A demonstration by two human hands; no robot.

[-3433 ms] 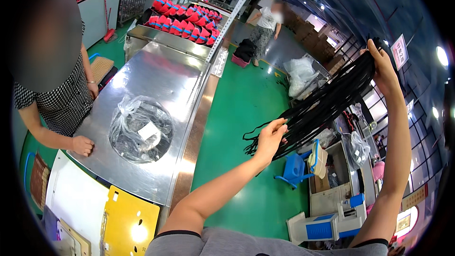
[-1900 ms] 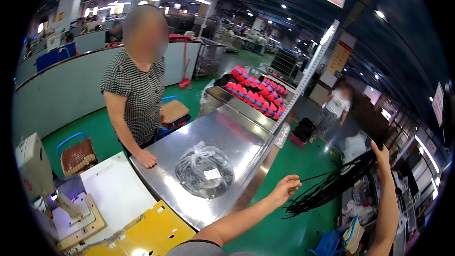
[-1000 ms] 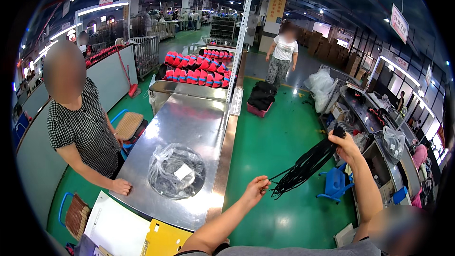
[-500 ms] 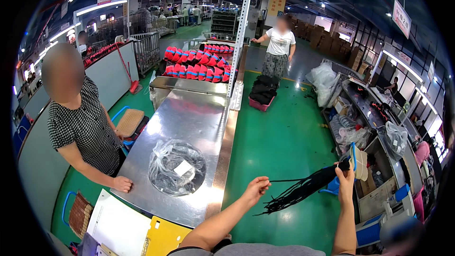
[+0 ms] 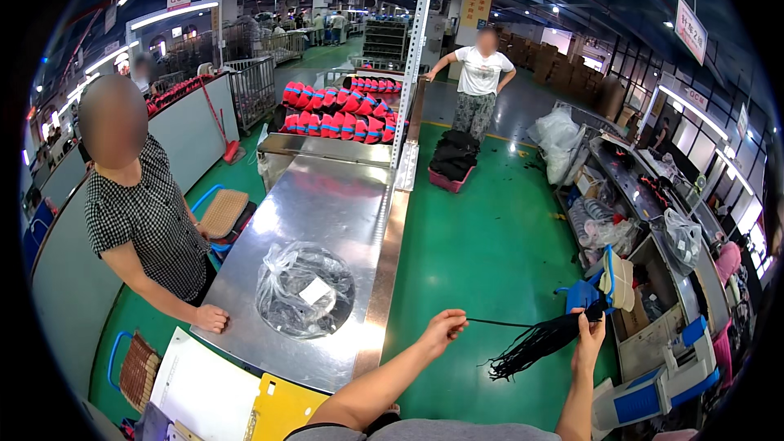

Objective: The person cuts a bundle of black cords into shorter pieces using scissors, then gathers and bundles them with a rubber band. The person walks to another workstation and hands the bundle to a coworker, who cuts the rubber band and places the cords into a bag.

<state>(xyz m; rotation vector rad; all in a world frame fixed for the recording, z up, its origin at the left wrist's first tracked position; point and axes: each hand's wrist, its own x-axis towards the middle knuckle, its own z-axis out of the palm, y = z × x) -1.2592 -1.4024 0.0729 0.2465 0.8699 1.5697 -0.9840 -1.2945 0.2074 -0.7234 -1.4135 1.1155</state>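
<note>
A bundle of long black cords hangs over the green floor, its loose ends trailing down to the left. My right hand is closed around the gathered upper end of the bundle. One single cord runs out to the left, drawn nearly straight, and my left hand pinches its end. To the left of my left hand, a clear plastic bag with a white label lies on the metal table. What is inside the bag is hard to make out.
At the left a person rests a fist on the table beside papers and a yellow folder. Red and black shoe parts fill the far end. Another person stands behind a pink crate. A cluttered bench lines the right.
The cord bundle and my right hand have moved slightly lower, and the loose ends have swung right. My left hand still pinches the single cord. The far person now has a hand on the hip.
</note>
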